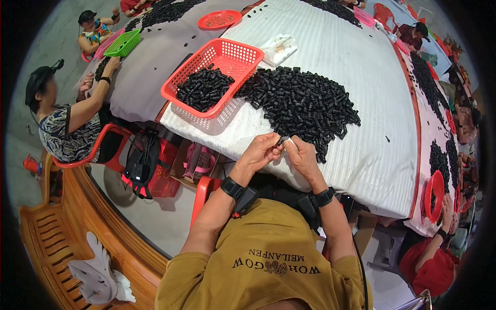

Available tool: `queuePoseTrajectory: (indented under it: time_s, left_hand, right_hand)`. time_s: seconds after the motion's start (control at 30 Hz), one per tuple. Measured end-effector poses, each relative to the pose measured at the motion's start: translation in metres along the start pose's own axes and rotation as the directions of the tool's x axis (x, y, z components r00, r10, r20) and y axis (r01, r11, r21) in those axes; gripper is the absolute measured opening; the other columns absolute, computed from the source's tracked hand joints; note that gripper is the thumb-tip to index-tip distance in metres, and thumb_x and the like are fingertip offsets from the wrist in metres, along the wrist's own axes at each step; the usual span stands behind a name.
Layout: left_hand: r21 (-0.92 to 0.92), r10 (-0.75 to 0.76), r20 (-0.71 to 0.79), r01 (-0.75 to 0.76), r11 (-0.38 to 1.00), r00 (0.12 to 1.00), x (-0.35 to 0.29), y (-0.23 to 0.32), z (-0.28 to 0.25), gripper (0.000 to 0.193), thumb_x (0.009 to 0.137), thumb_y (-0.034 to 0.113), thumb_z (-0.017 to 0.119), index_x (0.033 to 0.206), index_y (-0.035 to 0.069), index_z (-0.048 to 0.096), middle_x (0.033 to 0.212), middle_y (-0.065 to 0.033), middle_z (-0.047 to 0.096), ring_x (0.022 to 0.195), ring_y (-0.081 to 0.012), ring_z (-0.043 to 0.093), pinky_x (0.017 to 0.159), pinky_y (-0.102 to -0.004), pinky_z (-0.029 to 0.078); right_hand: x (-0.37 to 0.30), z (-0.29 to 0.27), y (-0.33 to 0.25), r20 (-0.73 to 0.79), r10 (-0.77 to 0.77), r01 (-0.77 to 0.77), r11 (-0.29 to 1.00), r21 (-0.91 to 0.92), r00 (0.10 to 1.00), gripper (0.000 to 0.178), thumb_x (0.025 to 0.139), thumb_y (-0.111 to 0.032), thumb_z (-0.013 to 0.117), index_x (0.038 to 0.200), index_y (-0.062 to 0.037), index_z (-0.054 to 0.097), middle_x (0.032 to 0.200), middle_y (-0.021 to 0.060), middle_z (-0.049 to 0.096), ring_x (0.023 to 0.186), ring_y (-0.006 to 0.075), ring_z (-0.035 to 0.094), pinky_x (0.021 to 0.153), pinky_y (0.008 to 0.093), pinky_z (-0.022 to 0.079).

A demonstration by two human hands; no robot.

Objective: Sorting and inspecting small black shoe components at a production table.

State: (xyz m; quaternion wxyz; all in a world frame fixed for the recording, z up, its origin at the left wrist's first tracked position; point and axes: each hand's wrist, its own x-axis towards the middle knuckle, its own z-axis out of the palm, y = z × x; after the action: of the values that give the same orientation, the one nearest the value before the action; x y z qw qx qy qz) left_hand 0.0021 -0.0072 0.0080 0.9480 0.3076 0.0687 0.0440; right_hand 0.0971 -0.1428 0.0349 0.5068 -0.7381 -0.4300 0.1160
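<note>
Above the front edge of the cloth-covered table, my left hand and my right hand meet fingertip to fingertip. Between them is a small black cylindrical piece, pinched by the fingers of both hands and partly hidden by them. Just beyond spreads a large pile of similar black pieces on the white cloth. To its left stands a red plastic basket with lattice sides, tilted in view, with more black pieces gathered in its near part.
A white crumpled plastic bag lies behind the basket, with a red round tray farther off. At left, a seated person reaches toward a green basket. A wooden bench stands lower left; other people work along the right-hand table.
</note>
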Motion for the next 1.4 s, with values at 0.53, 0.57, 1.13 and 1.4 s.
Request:
queuePoseTrajectory:
  time_s: [0.53, 0.57, 1.13, 1.4]
  left_hand:
    - [0.005, 0.008, -0.015, -0.008, 1.0, 1.0, 0.003, -0.002, -0.001, 0.016, 0.09, 0.017, 0.053, 0.086, 0.002, 0.054, 0.072, -0.0051, 0.054, 0.058, -0.0103, 0.048, 0.052, -0.0215, 0.041]
    - [-0.002, 0.005, -0.001, -0.005, 1.0, 1.0, 0.003, -0.001, -0.001, 0.016, 0.09, 0.017, 0.053, 0.087, 0.002, 0.054, 0.073, -0.0052, 0.054, 0.058, -0.0102, 0.048, 0.052, -0.0215, 0.041]
    - [0.031, 0.011, -0.015, -0.01, 0.999, 1.0, 0.003, -0.002, 0.0, 0.019, 0.09, 0.02, 0.053, 0.086, 0.001, 0.055, 0.071, -0.0044, 0.053, 0.058, -0.01, 0.047, 0.053, -0.0214, 0.04]
    - [0.015, 0.001, 0.018, -0.001, 1.0, 1.0, 0.002, -0.002, -0.001, 0.019, 0.09, 0.02, 0.054, 0.088, 0.002, 0.055, 0.074, -0.0049, 0.054, 0.06, -0.0095, 0.046, 0.053, -0.0212, 0.04]
  right_hand:
    - [0.001, -0.004, -0.007, 0.018, 0.031, -0.032, 0.999, 0.032, 0.999, 0.023, 0.087, -0.023, 0.053, 0.079, -0.0013, 0.058, 0.066, 0.0141, 0.061, 0.056, 0.0232, 0.06, 0.051, 0.03, 0.044]
    - [0.0, -0.004, -0.005, 0.018, 0.031, -0.032, 0.999, 0.031, 0.999, 0.023, 0.087, -0.023, 0.053, 0.079, -0.0013, 0.058, 0.066, 0.0141, 0.061, 0.056, 0.0232, 0.06, 0.051, 0.03, 0.044]
    - [0.002, 0.002, 0.004, -0.005, -0.023, 0.023, 0.999, 0.027, 1.0, 0.026, 0.086, -0.024, 0.054, 0.073, -0.0014, 0.054, 0.059, 0.0169, 0.054, 0.051, 0.0292, 0.057, 0.047, 0.0341, 0.041]
    - [0.001, -0.002, 0.001, 0.025, 0.045, -0.044, 0.998, -0.037, 0.999, 0.025, 0.087, -0.025, 0.053, 0.077, -0.0022, 0.058, 0.061, 0.0162, 0.057, 0.053, 0.0261, 0.059, 0.048, 0.033, 0.042]
